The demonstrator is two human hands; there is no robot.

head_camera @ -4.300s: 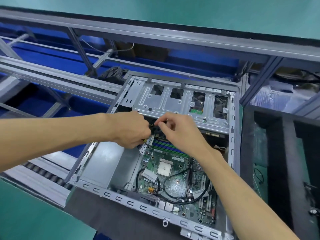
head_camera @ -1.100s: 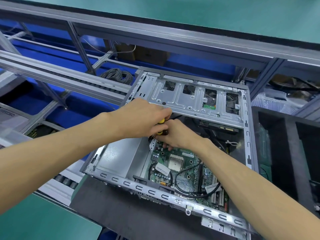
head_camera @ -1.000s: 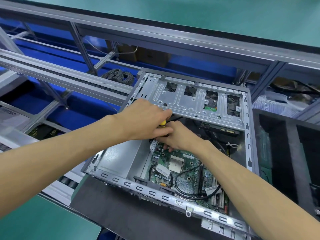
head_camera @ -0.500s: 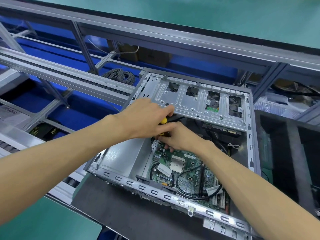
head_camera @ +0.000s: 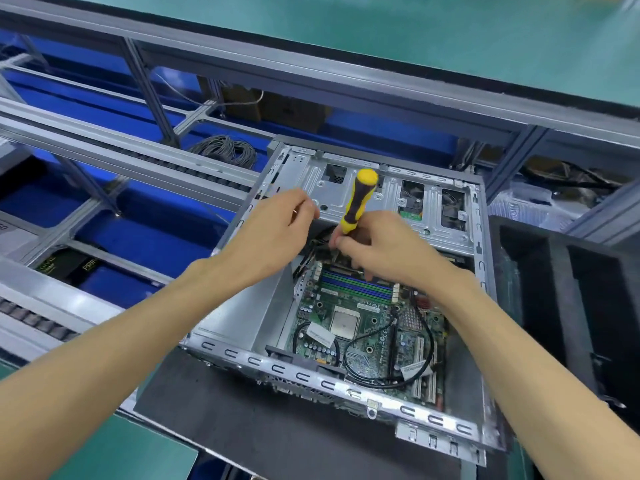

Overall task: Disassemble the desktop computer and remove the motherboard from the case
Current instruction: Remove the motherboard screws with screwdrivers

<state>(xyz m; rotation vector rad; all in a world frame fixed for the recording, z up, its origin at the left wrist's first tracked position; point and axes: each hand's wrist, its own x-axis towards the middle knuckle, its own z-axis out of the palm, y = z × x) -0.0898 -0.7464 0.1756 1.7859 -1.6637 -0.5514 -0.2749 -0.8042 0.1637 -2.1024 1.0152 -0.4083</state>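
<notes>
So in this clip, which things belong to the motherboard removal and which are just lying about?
In the job:
- case
- motherboard
- screwdriver, held upright in the right hand
- left hand, over the case's far left corner

Lying about:
- grey cable coil
- black foam tray
- cardboard box

Both forearms bare, no sleeves or gloves.

One computer case (head_camera: 313,377); one motherboard (head_camera: 372,327); one screwdriver (head_camera: 358,199) (yellow and black handle); two hands: left hand (head_camera: 273,233), right hand (head_camera: 381,247); one coil of grey wire (head_camera: 225,152); one black foam tray (head_camera: 568,306).
</notes>
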